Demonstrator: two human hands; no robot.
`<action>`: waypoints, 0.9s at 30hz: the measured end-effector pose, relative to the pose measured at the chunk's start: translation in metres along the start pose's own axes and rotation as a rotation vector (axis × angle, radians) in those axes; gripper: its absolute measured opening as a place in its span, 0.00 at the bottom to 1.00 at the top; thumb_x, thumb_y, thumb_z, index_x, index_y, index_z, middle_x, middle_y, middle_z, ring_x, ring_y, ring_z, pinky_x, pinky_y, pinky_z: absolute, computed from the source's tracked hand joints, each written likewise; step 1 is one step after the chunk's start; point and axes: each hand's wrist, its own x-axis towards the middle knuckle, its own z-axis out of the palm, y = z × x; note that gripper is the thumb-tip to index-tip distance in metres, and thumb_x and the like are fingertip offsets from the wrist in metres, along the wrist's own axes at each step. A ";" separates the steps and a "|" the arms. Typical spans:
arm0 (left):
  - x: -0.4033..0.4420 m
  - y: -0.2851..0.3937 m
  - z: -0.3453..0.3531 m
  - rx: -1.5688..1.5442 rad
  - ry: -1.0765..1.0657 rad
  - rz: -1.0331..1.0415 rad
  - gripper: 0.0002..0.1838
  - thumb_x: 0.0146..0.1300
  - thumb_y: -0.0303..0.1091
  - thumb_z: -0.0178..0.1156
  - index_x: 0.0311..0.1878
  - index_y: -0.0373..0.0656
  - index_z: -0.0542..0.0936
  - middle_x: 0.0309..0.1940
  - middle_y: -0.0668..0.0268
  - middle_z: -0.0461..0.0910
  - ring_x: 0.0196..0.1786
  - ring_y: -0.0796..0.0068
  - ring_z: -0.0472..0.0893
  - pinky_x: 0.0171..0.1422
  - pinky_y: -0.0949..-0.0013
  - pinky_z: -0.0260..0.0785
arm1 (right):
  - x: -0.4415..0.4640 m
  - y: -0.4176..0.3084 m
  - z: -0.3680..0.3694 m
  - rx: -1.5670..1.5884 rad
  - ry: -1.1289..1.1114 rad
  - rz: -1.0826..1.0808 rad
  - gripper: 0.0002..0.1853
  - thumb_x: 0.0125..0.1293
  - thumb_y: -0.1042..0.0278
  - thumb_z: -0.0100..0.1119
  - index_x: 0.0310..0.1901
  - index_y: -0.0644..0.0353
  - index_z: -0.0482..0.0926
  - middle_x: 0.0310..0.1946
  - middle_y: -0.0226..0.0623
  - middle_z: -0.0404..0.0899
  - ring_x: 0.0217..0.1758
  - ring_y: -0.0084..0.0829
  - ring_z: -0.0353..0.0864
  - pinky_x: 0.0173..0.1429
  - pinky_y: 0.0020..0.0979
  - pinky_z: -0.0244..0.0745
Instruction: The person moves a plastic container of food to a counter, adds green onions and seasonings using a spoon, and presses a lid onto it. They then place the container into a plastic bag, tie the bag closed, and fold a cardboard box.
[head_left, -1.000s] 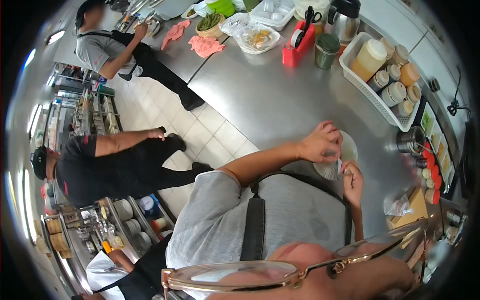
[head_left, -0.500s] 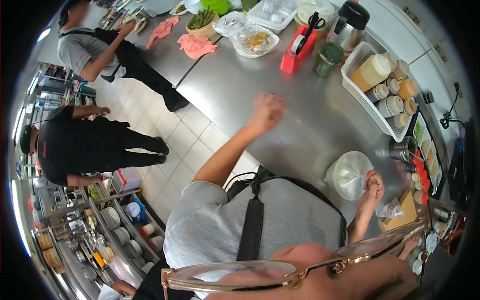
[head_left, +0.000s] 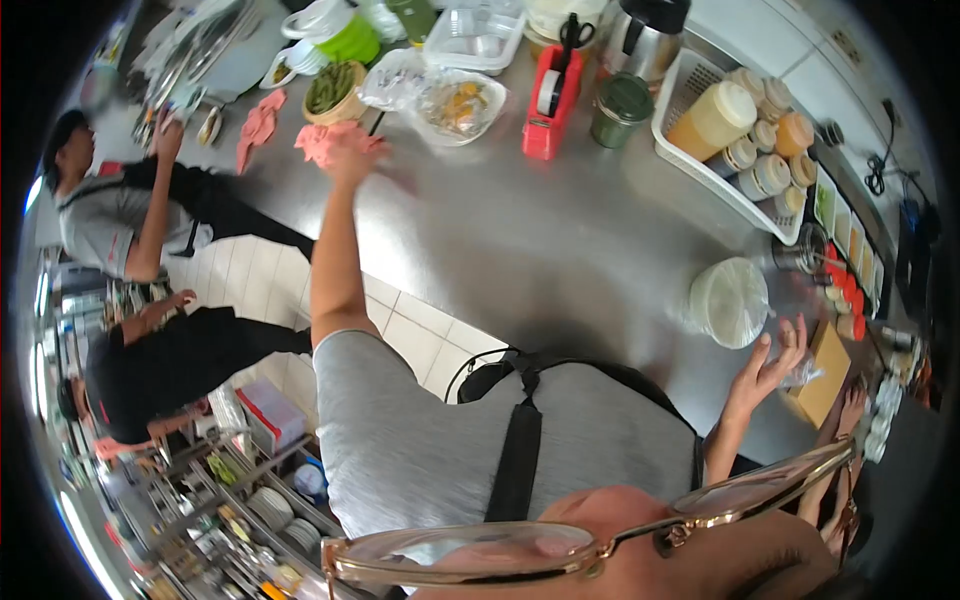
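My left hand (head_left: 352,160) reaches far forward over a crumpled pink cloth (head_left: 325,143) on the steel counter. Its fingers are smeared and blend with the cloth, so their grip does not show. On the right, my right hand (head_left: 772,368) is open, fingers apart, just below a round whitish tub (head_left: 728,303) wrapped in a clear plastic bag. That hand holds nothing. Behind the pink cloth stands a basket of green pods (head_left: 335,90). Right of it sits a clear tray of food in plastic (head_left: 460,105).
A red tape dispenser (head_left: 550,105), a dark green-lidded jar (head_left: 621,112) and a white basket of sauce bottles (head_left: 690,130) line the counter's back. A cardboard box (head_left: 822,372) lies at right. Two co-workers, one in grey (head_left: 100,225), one in black (head_left: 150,370), are at left.
My left hand has moved forward and left to the pink cloth. My right hand has let go of the gathered bag top and opened. The view has shifted.
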 end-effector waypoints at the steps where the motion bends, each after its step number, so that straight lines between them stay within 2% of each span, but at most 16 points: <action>1: 0.018 -0.041 -0.003 0.053 0.044 0.013 0.21 0.56 0.52 0.71 0.50 0.56 0.84 0.48 0.64 0.83 0.53 0.56 0.80 0.56 0.51 0.71 | -0.002 -0.001 -0.004 0.018 -0.027 0.023 0.17 0.71 0.68 0.56 0.59 0.62 0.74 0.67 0.48 0.69 0.68 0.48 0.69 0.72 0.46 0.59; 3: 0.042 -0.100 -0.002 0.123 0.108 0.063 0.18 0.57 0.50 0.69 0.46 0.51 0.83 0.41 0.64 0.86 0.45 0.57 0.84 0.47 0.53 0.76 | -0.004 -0.010 -0.007 -0.027 -0.057 0.026 0.16 0.70 0.70 0.56 0.57 0.63 0.75 0.65 0.49 0.70 0.67 0.47 0.69 0.72 0.44 0.60; 5: 0.022 -0.078 0.013 0.123 0.153 0.097 0.18 0.59 0.48 0.67 0.47 0.50 0.81 0.43 0.60 0.85 0.44 0.52 0.83 0.45 0.49 0.75 | -0.010 -0.011 -0.013 -0.026 -0.123 0.008 0.14 0.66 0.75 0.56 0.53 0.63 0.78 0.62 0.48 0.74 0.65 0.46 0.72 0.70 0.42 0.63; 6: 0.011 -0.061 0.017 0.124 0.175 0.114 0.18 0.60 0.47 0.65 0.48 0.49 0.80 0.44 0.58 0.84 0.44 0.49 0.83 0.43 0.47 0.74 | -0.018 -0.011 -0.010 -0.002 -0.146 0.015 0.13 0.64 0.78 0.56 0.50 0.63 0.80 0.59 0.48 0.76 0.64 0.46 0.74 0.69 0.41 0.65; 7: -0.002 -0.023 0.016 0.414 0.118 -0.179 0.18 0.60 0.45 0.65 0.50 0.47 0.79 0.43 0.57 0.84 0.44 0.48 0.83 0.45 0.47 0.75 | -0.025 -0.016 -0.008 0.041 -0.193 0.037 0.12 0.63 0.79 0.56 0.48 0.62 0.81 0.57 0.46 0.78 0.62 0.45 0.75 0.67 0.41 0.67; 11: -0.077 0.075 0.045 -0.068 0.314 0.003 0.18 0.70 0.42 0.56 0.57 0.41 0.78 0.46 0.50 0.83 0.46 0.46 0.82 0.48 0.49 0.74 | -0.060 -0.039 0.038 0.302 -0.452 -0.055 0.11 0.61 0.75 0.61 0.46 0.57 0.81 0.51 0.40 0.81 0.57 0.43 0.79 0.61 0.42 0.72; 12: -0.104 0.108 0.043 -0.132 0.284 0.068 0.19 0.73 0.43 0.53 0.58 0.40 0.78 0.46 0.48 0.83 0.46 0.45 0.82 0.48 0.49 0.73 | -0.067 -0.042 0.055 0.306 -0.581 -0.139 0.15 0.61 0.69 0.66 0.51 0.54 0.80 0.53 0.38 0.80 0.58 0.42 0.77 0.63 0.42 0.70; 13: -0.133 0.147 0.033 -0.062 0.062 -0.058 0.23 0.75 0.48 0.50 0.59 0.39 0.77 0.45 0.47 0.84 0.46 0.45 0.82 0.50 0.50 0.72 | -0.077 -0.043 0.076 0.326 -0.686 -0.235 0.20 0.61 0.65 0.68 0.55 0.54 0.78 0.57 0.37 0.78 0.60 0.43 0.76 0.65 0.44 0.68; 15: -0.190 0.207 0.031 -0.299 -0.172 -0.095 0.29 0.75 0.54 0.49 0.64 0.39 0.75 0.44 0.47 0.84 0.43 0.51 0.83 0.48 0.53 0.73 | -0.088 -0.062 0.106 0.387 -0.841 -0.253 0.22 0.61 0.66 0.68 0.57 0.55 0.76 0.61 0.37 0.75 0.63 0.44 0.74 0.66 0.46 0.66; 16: -0.217 0.227 0.036 -0.426 -0.211 -0.014 0.29 0.75 0.56 0.50 0.63 0.39 0.77 0.43 0.48 0.84 0.39 0.53 0.82 0.45 0.55 0.73 | -0.094 -0.069 0.122 0.481 -0.769 -0.289 0.22 0.61 0.62 0.68 0.56 0.57 0.77 0.59 0.39 0.77 0.61 0.44 0.75 0.66 0.47 0.66; 17: -0.231 0.264 0.021 -0.475 -0.447 -0.143 0.28 0.74 0.56 0.52 0.60 0.39 0.80 0.41 0.50 0.85 0.37 0.55 0.81 0.43 0.57 0.73 | -0.100 -0.073 0.135 0.566 -0.691 -0.320 0.22 0.61 0.58 0.68 0.55 0.59 0.78 0.56 0.41 0.79 0.60 0.45 0.77 0.66 0.47 0.65; 20: -0.281 0.316 0.001 -0.913 -0.576 -0.015 0.16 0.76 0.40 0.55 0.52 0.36 0.81 0.29 0.59 0.79 0.34 0.76 0.74 0.41 0.66 0.71 | -0.122 -0.075 0.171 0.793 -0.707 -0.260 0.25 0.59 0.47 0.68 0.50 0.60 0.80 0.47 0.43 0.83 0.52 0.45 0.80 0.63 0.46 0.65; 21: -0.275 0.318 -0.010 -0.938 -0.589 -0.018 0.14 0.75 0.38 0.55 0.50 0.36 0.81 0.29 0.59 0.79 0.35 0.76 0.74 0.42 0.67 0.71 | -0.110 -0.079 0.160 0.767 -0.749 -0.205 0.26 0.57 0.41 0.67 0.42 0.59 0.81 0.37 0.42 0.83 0.46 0.47 0.81 0.59 0.45 0.66; 25: -0.242 0.304 -0.044 -0.805 -0.546 0.201 0.07 0.68 0.30 0.61 0.41 0.37 0.84 0.32 0.57 0.81 0.34 0.65 0.78 0.42 0.65 0.72 | -0.093 -0.084 0.150 0.655 -0.799 -0.283 0.23 0.57 0.42 0.68 0.37 0.56 0.79 0.32 0.38 0.81 0.44 0.47 0.80 0.59 0.45 0.65; 26: -0.230 0.303 -0.055 -0.767 -0.463 0.333 0.06 0.67 0.29 0.61 0.39 0.36 0.84 0.32 0.58 0.81 0.33 0.65 0.78 0.42 0.65 0.71 | -0.081 -0.087 0.140 0.627 -0.845 -0.258 0.22 0.59 0.43 0.67 0.37 0.56 0.78 0.33 0.38 0.80 0.45 0.46 0.79 0.59 0.45 0.65; 27: -0.221 0.303 -0.064 -0.741 -0.308 0.426 0.06 0.68 0.29 0.58 0.39 0.36 0.82 0.30 0.64 0.79 0.33 0.75 0.75 0.39 0.70 0.69 | -0.072 -0.088 0.130 0.604 -0.892 -0.230 0.21 0.60 0.44 0.66 0.37 0.55 0.77 0.34 0.38 0.79 0.46 0.45 0.78 0.59 0.46 0.65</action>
